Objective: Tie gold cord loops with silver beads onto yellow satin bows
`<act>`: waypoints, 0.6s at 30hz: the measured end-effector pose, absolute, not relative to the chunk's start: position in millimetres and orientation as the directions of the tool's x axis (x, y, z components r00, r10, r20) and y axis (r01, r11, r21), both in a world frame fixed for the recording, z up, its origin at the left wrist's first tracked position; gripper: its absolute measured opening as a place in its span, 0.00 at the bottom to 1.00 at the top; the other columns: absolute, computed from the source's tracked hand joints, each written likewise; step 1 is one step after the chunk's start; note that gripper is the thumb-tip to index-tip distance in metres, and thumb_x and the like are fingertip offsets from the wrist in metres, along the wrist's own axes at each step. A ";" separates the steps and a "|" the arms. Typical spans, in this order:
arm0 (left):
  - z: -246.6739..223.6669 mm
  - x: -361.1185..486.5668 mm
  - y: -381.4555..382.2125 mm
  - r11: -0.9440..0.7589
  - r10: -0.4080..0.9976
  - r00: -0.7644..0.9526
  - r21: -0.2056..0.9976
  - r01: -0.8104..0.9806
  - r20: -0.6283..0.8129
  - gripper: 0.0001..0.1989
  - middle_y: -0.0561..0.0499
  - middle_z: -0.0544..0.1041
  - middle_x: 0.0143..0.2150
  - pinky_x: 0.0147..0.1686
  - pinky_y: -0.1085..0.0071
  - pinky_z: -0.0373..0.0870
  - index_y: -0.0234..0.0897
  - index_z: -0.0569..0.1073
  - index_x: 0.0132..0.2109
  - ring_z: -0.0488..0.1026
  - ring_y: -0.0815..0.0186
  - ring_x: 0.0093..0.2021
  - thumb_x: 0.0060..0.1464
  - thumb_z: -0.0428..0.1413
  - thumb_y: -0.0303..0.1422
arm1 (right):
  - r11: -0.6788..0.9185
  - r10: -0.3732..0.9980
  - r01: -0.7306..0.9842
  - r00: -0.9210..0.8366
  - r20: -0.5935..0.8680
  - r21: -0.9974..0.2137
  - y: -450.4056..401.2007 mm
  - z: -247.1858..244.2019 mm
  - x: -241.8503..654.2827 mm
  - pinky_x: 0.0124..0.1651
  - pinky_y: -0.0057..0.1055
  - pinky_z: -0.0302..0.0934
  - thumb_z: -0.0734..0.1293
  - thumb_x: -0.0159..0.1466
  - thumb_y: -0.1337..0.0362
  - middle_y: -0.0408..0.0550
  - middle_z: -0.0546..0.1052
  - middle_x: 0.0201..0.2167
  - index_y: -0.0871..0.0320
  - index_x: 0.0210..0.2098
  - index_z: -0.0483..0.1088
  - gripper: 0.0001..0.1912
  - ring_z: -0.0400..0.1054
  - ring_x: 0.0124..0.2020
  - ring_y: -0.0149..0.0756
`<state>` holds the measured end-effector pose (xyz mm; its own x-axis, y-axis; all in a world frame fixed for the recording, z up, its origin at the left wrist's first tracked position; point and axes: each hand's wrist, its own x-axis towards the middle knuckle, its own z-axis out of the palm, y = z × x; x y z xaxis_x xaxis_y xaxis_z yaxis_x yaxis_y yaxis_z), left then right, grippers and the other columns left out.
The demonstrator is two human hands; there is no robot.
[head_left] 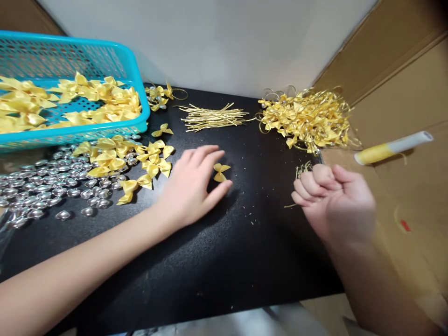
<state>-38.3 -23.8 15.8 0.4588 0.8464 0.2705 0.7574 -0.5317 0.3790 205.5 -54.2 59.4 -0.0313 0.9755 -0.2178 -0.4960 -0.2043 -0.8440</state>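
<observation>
My left hand (194, 182) is over the black table with its fingers spread. A small yellow ribbon bow (220, 172) lies just beyond its thumb and fingertips, apparently not gripped. Curled into a fist, my right hand (332, 198) hovers at the table's right edge; its fingers hide whatever may be inside. Beneath that fist are short gold wire offcuts (303, 169). Left of my left hand, several loose yellow bows (154, 158) lie beside a spread of silver heart-shaped beads (66, 179). A bundle of gold twist ties (215, 116) rests farther back.
A turquoise basket (138, 100) of yellow bows stands at the back left. At the back right is a heap of bows with gold ties (308, 116). A yellow-and-white tube (394, 147) lies on cardboard (416, 186) to the right. A white wall (224, 46) closes the back.
</observation>
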 end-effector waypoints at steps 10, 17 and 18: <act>4.3 -52.4 -2.3 -0.437 0.895 0.431 0.413 0.799 0.114 0.16 0.44 0.72 0.43 0.46 0.57 0.67 0.34 0.75 0.45 0.69 0.54 0.44 0.55 0.58 0.41 | -0.742 0.601 -0.302 -0.695 -0.395 -0.598 -108.7 0.7 137.0 0.57 0.42 0.62 0.63 0.62 0.52 0.54 0.72 0.59 0.56 0.42 0.78 0.18 0.66 0.59 0.44; 5.7 -50.9 0.5 -0.279 0.941 0.327 0.733 0.620 0.082 0.09 0.51 0.72 0.33 0.31 0.71 0.61 0.35 0.75 0.34 0.64 0.68 0.29 0.53 0.59 0.38 | -0.112 0.929 -0.301 0.307 -0.208 -0.947 -68.7 -9.9 205.6 0.66 0.46 0.56 0.58 0.63 0.57 0.49 0.74 0.58 0.53 0.41 0.77 0.17 0.64 0.62 0.42; 6.3 -49.4 -0.7 -0.241 0.949 0.307 0.785 0.570 0.069 0.09 0.52 0.71 0.31 0.29 0.72 0.60 0.35 0.76 0.33 0.63 0.70 0.27 0.52 0.60 0.38 | -0.007 0.906 -0.207 0.413 -0.094 -0.978 -63.3 -7.4 215.2 0.67 0.46 0.54 0.57 0.64 0.58 0.48 0.74 0.58 0.54 0.42 0.77 0.17 0.63 0.63 0.41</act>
